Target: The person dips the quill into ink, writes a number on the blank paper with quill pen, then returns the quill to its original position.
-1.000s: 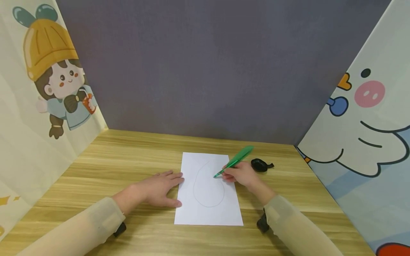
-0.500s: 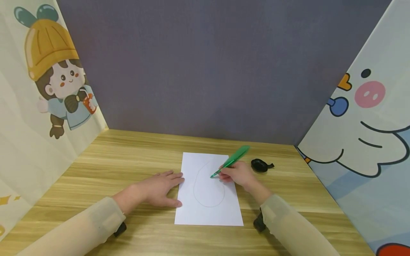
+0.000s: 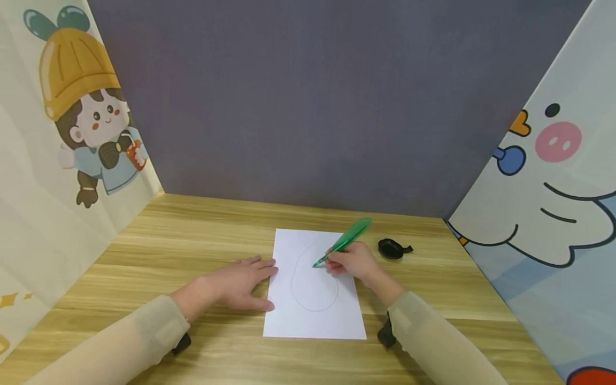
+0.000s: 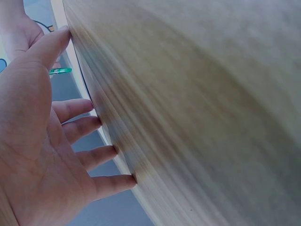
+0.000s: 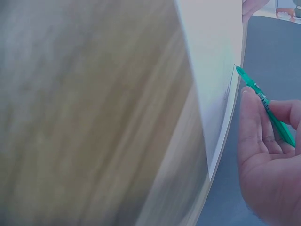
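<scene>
A person draws on a white paper sheet (image 3: 315, 305) with a green pen (image 3: 344, 243).

The right hand (image 3: 353, 263) pinches the pen, its grip closed around the barrel, and the tip touches the sheet inside a thin curved outline. The left hand (image 3: 238, 286) lies flat with straight fingers, pressing the left edge of the sheet. The sheet lies at the middle of the wooden table (image 3: 192, 240). A small black object (image 3: 392, 248) sits near the right edge.
</scene>
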Available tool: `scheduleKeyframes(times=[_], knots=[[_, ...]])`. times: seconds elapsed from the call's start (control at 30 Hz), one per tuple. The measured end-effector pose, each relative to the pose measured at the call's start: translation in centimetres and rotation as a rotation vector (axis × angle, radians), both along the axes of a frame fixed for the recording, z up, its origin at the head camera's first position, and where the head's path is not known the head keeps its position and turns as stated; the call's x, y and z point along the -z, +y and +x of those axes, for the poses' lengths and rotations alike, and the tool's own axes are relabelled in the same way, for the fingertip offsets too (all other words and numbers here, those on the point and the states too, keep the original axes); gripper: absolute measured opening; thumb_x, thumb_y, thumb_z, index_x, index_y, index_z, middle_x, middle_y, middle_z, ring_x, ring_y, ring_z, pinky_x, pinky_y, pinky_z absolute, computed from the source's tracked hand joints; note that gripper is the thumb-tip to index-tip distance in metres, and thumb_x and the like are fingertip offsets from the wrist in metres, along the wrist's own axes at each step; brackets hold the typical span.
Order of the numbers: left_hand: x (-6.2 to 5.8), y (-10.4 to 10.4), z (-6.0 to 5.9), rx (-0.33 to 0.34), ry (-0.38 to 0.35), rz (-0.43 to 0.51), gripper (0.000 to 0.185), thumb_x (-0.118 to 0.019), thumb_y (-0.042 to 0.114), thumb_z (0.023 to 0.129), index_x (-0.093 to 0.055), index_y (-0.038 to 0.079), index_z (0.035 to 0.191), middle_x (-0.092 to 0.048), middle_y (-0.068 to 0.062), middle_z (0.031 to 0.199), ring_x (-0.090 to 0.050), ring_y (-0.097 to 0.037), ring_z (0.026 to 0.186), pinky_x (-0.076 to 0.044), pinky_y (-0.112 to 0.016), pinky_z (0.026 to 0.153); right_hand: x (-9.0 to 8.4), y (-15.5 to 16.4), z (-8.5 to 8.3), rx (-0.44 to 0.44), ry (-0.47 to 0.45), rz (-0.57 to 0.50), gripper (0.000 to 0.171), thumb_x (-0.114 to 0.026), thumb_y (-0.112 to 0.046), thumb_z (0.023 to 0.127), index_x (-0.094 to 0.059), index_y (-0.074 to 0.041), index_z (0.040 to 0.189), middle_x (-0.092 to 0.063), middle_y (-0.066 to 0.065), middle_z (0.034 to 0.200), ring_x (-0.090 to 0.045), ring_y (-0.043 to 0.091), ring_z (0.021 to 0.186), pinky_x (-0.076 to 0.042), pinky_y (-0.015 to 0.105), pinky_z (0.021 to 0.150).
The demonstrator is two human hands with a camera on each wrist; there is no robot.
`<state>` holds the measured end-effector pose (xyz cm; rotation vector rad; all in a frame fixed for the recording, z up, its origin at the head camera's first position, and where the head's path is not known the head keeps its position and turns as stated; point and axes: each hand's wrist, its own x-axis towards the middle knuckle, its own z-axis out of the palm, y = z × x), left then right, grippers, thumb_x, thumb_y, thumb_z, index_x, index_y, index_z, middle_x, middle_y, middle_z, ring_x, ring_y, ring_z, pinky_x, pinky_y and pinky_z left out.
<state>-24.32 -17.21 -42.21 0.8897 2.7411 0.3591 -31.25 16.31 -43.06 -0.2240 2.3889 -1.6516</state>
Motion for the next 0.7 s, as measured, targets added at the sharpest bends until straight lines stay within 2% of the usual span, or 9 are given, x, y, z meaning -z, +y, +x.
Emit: scheduleKeyframes(times=[0.7], knots=[[0.1, 0.1, -0.1, -0.007, 0.001, -0.005, 0.095, -0.072, 0.066, 0.098, -0.047, 0.006, 0.166, -0.039, -0.013, 0.177, -0.034, -0.05, 0.163, -0.033, -0.075, 0.128, 0.0, -1.4, 0.3, -0.015, -0.009, -0.008, 0.019, -0.069, -0.006, 0.104, -0.078, 0.008, 0.113, -0.083, 0.016, 0.094, -0.081, 0.02, 0.082, -0.07, 0.036, 0.078]])
